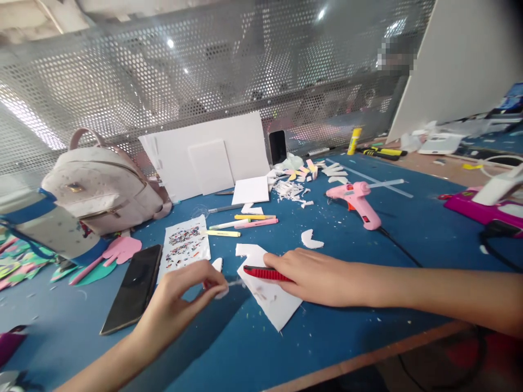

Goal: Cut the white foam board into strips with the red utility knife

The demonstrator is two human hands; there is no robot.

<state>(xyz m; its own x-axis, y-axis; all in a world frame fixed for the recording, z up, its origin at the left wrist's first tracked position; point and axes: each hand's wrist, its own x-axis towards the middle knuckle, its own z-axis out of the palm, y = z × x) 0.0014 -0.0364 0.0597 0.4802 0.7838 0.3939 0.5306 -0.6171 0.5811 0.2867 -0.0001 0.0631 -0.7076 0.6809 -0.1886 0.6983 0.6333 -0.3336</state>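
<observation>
Near the front edge of the blue table [327, 337], a red cutter [267, 274] is held by the right hand [308, 275], with the fingers closed over its handle. By the left hand [174, 288], a small white piece [223, 294] is pinched between thumb and forefinger, with almost no opening left between the tips. Something reddish is also seen there, but what it is cannot be told. From these tips a thin pale strip [235, 283] is pointed toward the cutter; whether it is the blade is not clear.

If the cutter slipped, the left fingers could be hurt, because they are placed near its front end. The white board [281, 307] could also be turned under uneven pressure, since it is not seen to be pressed by the left hand.

This board is laid flat on the table, partly covered by the right hand. It is angular, with an irregular upper left edge, a pointed front corner and some faint greyish marks.

Farther out, a curved white scrap [311, 240], several pens [256, 222] and a pink glue gun [355, 201] are found.
</observation>
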